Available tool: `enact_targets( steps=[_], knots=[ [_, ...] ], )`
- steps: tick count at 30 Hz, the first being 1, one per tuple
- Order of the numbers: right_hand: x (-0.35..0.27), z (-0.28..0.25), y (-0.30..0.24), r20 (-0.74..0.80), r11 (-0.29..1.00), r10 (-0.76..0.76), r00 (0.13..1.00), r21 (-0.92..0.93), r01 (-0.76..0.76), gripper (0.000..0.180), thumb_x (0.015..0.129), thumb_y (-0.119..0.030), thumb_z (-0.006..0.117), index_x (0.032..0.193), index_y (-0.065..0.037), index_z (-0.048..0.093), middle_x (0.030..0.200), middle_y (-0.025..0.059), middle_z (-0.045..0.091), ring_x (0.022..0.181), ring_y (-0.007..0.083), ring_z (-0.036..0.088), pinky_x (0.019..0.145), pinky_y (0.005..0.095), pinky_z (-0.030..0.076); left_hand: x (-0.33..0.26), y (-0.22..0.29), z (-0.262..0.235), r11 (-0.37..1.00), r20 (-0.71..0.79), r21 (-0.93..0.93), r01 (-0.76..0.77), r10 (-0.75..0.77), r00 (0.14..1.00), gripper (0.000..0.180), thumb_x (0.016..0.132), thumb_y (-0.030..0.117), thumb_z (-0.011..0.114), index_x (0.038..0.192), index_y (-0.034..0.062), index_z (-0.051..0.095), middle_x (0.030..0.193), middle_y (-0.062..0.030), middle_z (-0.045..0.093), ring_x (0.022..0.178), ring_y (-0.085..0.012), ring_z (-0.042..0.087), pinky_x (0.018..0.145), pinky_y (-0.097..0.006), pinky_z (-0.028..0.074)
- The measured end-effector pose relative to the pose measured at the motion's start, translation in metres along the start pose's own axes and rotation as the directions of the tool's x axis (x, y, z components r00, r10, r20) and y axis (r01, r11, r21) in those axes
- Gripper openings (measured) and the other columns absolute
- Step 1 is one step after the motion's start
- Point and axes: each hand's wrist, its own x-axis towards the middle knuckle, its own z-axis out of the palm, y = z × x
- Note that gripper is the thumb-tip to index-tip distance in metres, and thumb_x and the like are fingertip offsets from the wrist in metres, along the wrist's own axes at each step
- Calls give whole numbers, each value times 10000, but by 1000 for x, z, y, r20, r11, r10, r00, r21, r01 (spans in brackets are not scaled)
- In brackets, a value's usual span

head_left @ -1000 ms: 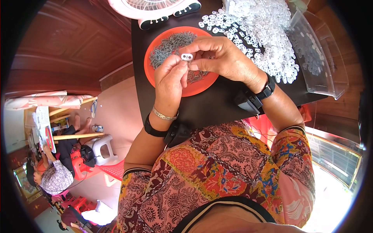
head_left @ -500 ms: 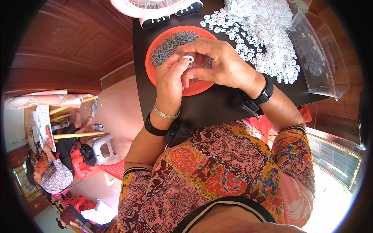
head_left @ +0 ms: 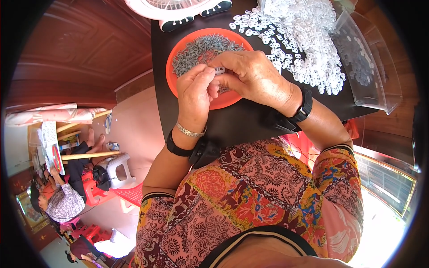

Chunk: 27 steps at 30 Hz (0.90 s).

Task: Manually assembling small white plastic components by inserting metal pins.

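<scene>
Over an orange-red plate (head_left: pixel 170 67) heaped with grey screws (head_left: pixel 192 51), my two hands meet at the fingertips. My left hand (head_left: pixel 195 87) pinches a small white plastic piece with two holes (head_left: pixel 219 70) between thumb and fingers. From the other side, my right hand (head_left: pixel 257 78) closes thumb and forefinger on the right end of the same piece. Its remaining fingers are hidden behind the hand, so whether a screw is in them does not show.
A large pile of similar white pieces (head_left: pixel 308 40) covers the table's (head_left: pixel 241 123) back right, beside a clear plastic bin (head_left: pixel 362 62). The base of a white fan (head_left: pixel 176 22) stands behind the plate. Another person (head_left: pixel 65 201) sits far left.
My right hand's thumb and forefinger have come together and moved in against the white piece. The piece has tilted and shows less of its face. My left hand has barely moved.
</scene>
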Motion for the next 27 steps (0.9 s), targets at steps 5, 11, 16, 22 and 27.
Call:
enact_targets(
  steps=[5, 11, 16, 22, 27],
  knots=[
    [-2, -1, 1, 68, 996, 86, 994, 21, -88, 185, 767, -104, 701, 922, -45, 618, 773, 100, 651, 700, 272, 653, 598, 323, 514, 0, 0, -1, 1000, 22, 19, -2, 1, 1000, 249, 889, 196, 520, 722, 17, 563, 568, -6, 493, 504, -67, 444, 473, -199, 320],
    [0, 1, 3, -31, 999, 10, 999, 38, -9, 105, 764, -91, 653, 836, -51, 589, 724, 93, 625, 689, 300, 632, 599, 387, 495, 2, -3, -1, 997, 57, 50, -51, 48, 997, 240, 897, 183, 506, 732, 22, 571, 572, -3, 502, 506, -66, 451, 473, -197, 322],
    [6, -31, 2, -154, 982, 21, 988, -180, -49, 205, 761, -104, 711, 951, -50, 654, 825, 106, 667, 708, 260, 663, 623, 319, 520, 1, -2, 1, 993, 35, 54, -101, 99, 994, 176, 904, 139, 493, 833, 13, 594, 599, 5, 498, 511, -56, 442, 474, -190, 320],
    [2, -176, -8, -741, 588, 66, 669, -513, -626, 298, 751, -112, 645, 1030, -7, 639, 1005, 168, 635, 916, 314, 609, 811, 367, 479, 4, -1, 1, 983, 58, -21, -184, 185, 981, 131, 858, 62, 496, 919, 13, 601, 695, -5, 523, 578, -57, 459, 505, -191, 342],
    [-6, -186, 8, -625, 540, 23, 780, -649, -536, 256, 745, -94, 652, 986, -8, 646, 962, 166, 635, 891, 304, 610, 788, 357, 480, 2, 1, 3, 989, 23, 22, -148, 148, 989, 124, 859, 76, 504, 895, 16, 607, 715, -9, 541, 588, -55, 470, 512, -185, 346]
  ],
)
